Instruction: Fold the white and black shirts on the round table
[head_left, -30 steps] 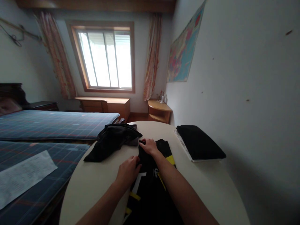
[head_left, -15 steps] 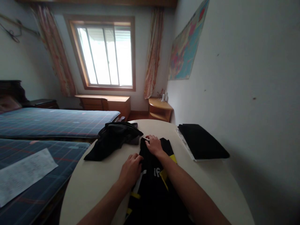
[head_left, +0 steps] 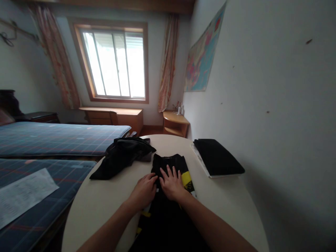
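A black shirt point(head_left: 168, 224) with yellow and white patches lies lengthwise in a narrow folded strip on the round table, its collar at the far end. My right hand point(head_left: 172, 183) rests flat on its upper part, fingers spread. At the shirt's left edge is my left hand point(head_left: 144, 190), its fingers bent and closed on the cloth; the fingertips are partly hidden. Just beyond, to the left, a crumpled black garment point(head_left: 126, 154) lies in a loose heap.
On the right of the cream round table point(head_left: 225, 213) lies a folded black cloth point(head_left: 217, 157) over something white. A plaid mattress point(head_left: 65, 175) with a paper sheet point(head_left: 26, 196) on it stands to the left. The white wall point(head_left: 283, 147) runs along the right.
My right hand has moved from the collar end down toward me and now lies flat with spread fingers. My left hand stays at the left edge. The view has shifted slightly right.
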`<state>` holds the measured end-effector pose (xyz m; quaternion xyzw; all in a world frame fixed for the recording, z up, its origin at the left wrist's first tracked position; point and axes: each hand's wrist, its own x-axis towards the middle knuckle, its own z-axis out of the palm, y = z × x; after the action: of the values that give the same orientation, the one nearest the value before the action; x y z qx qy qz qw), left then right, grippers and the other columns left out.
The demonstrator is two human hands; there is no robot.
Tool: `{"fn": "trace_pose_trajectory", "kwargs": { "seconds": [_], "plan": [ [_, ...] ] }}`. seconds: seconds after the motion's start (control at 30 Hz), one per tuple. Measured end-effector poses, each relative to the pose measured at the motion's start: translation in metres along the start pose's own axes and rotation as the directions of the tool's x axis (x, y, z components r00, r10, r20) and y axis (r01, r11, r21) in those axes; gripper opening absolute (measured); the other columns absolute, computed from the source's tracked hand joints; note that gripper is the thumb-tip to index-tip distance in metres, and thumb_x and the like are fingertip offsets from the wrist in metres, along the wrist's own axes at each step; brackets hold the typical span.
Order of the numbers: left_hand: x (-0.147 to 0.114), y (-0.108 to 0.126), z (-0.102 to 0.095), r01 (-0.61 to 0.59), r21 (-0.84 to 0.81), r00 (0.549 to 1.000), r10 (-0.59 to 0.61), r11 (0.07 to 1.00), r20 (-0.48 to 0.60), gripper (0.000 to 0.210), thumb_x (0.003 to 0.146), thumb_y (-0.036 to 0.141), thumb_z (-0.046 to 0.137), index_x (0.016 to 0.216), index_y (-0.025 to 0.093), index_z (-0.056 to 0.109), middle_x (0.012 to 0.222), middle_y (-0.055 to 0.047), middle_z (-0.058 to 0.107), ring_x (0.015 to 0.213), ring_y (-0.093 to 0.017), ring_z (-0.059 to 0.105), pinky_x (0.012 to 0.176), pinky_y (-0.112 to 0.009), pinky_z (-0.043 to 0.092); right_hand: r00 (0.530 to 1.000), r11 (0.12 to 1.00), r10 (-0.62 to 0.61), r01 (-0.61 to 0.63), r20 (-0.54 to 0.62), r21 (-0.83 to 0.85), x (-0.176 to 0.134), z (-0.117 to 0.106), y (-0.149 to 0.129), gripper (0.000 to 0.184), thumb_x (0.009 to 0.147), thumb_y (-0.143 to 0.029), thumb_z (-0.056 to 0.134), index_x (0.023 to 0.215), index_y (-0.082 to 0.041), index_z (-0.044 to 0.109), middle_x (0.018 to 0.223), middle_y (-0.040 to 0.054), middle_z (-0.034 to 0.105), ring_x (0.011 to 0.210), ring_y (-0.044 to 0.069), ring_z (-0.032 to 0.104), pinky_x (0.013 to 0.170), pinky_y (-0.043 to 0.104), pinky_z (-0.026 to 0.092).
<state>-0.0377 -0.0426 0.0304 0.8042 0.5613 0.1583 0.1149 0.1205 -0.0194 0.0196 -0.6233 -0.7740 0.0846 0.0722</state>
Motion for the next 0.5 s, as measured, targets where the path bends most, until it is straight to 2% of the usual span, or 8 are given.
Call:
{"fn": "trace_pose_trajectory", "kwargs": {
  "seconds": [0.2,0.5],
  "plan": [
    [0.004,0.005,-0.005,-0.003,0.025,0.991,0.0,1.0,0.133,0.057,0.09,0.03,0.048,0.142,0.008,0.048,0.153,-0.017,0.039,0.142,-0.024,0.036,0.117,-0.034,0.027,1.0,1.0,-0.014,0.014,0.022,-0.002,0.009,-0.005,0.004,0.057,0.099,-0.038,0.03,0.155,-0.025,0.028,0.163,0.0063,0.016,0.149,0.036,0.012,0.117,0.057,0.009],
    [0.009,0.001,-0.001,0.049,0.014,0.994,-0.05,0.999,0.097,0.057,0.095,0.042,0.044,0.145,0.014,0.044,0.155,-0.015,0.037,0.145,-0.025,0.03,0.117,-0.038,0.027,1.0,1.0,-0.007,0.008,-0.022,0.015,0.039,0.004,0.022,0.059,0.098,-0.037,0.028,0.155,-0.022,0.027,0.162,0.005,0.018,0.149,0.031,0.013,0.119,0.053,0.009]
  ]
}}
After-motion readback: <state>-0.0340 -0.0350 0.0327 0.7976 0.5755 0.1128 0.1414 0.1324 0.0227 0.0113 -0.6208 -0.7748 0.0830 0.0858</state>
